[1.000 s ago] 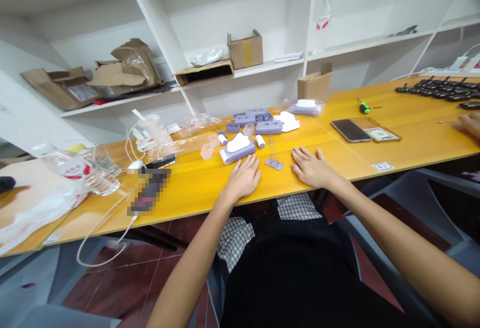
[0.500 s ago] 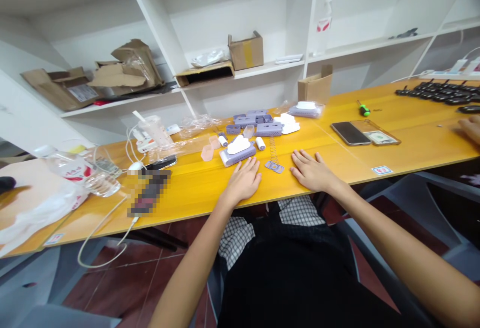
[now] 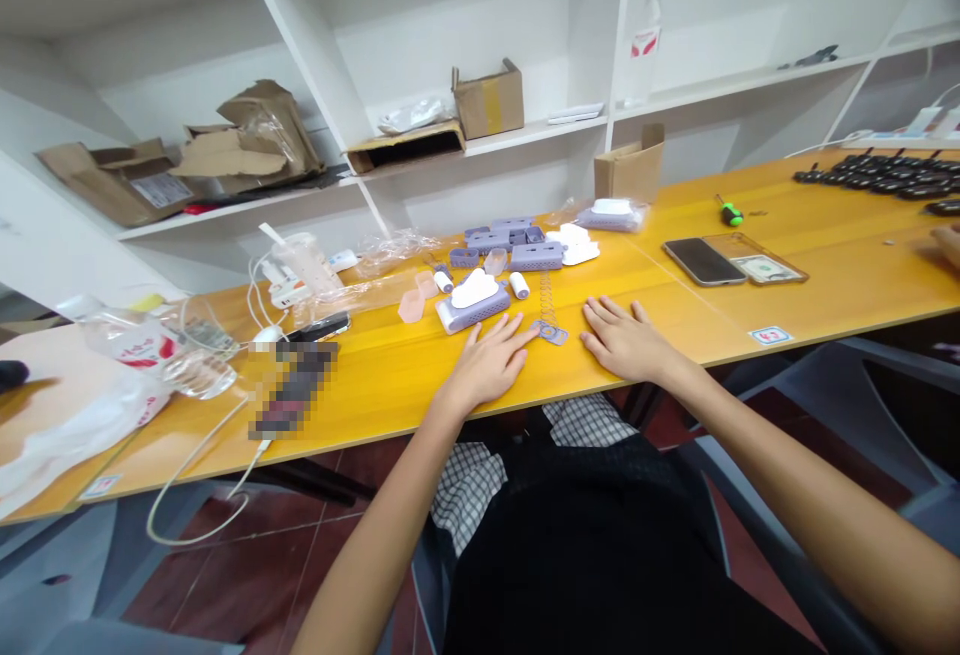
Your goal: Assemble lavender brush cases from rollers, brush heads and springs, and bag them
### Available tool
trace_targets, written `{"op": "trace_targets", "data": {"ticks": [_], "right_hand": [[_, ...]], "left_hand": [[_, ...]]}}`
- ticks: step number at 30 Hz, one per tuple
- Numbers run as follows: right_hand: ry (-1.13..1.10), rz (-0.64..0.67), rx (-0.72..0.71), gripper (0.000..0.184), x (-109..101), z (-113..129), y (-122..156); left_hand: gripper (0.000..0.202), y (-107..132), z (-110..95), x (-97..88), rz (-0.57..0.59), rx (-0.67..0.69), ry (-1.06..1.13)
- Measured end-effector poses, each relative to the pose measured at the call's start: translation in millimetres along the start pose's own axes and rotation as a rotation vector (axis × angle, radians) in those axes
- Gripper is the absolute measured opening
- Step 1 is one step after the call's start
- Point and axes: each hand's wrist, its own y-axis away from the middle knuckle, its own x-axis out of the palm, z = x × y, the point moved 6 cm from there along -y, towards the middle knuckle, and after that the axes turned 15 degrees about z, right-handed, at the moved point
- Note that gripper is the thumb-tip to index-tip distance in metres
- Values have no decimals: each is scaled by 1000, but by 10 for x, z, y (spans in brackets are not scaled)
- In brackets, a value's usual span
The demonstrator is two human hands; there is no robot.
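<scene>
My left hand [image 3: 489, 365] lies palm down near the table's front edge, fingers spread. One fingertip reaches the edge of the small flat purple pieces [image 3: 553, 333]; whether it touches them I cannot tell. Just beyond this hand sits a purple perforated case with a white cloud-shaped top [image 3: 475, 297]. My right hand [image 3: 622, 340] rests flat on the wood, fingers apart and nothing under them that I can see. Between the hands and farther back runs a row of thin rings [image 3: 547, 297]. A white cylinder [image 3: 518, 285] stands by the case, with another [image 3: 442, 282] on its left.
Purple housings [image 3: 536, 256] and white cloud-shaped parts [image 3: 574, 245] are grouped behind. Pinkish clear pieces [image 3: 415, 301] lie left. A phone [image 3: 703, 262], a green screwdriver [image 3: 729, 212] and black items [image 3: 885, 175] are right. A bottle [image 3: 142, 345] and cables occupy the left. Another person's hand [image 3: 949, 243] shows at right.
My left hand's fingers have spread, and one now stretches right to the flat purple pieces. My right hand stays put. The other person's hand has slid toward the right edge.
</scene>
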Motion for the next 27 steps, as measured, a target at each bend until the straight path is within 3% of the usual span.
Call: {"op": "trace_targets", "data": {"ticks": [16, 21, 25, 27], "right_hand": [[-9, -86, -15, 62, -78, -31, -66], [-16, -178, 12, 51, -287, -139, -384], [17, -193, -7, 39, -481, -209, -801], [23, -261, 14, 38, -642, -251, -1027]], "left_hand": [[49, 4, -20, -33, -116, 47, 93], [49, 12, -14, -34, -123, 58, 112], [45, 27, -15, -45, -140, 55, 124], [43, 29, -12, -48, -149, 55, 124]]}}
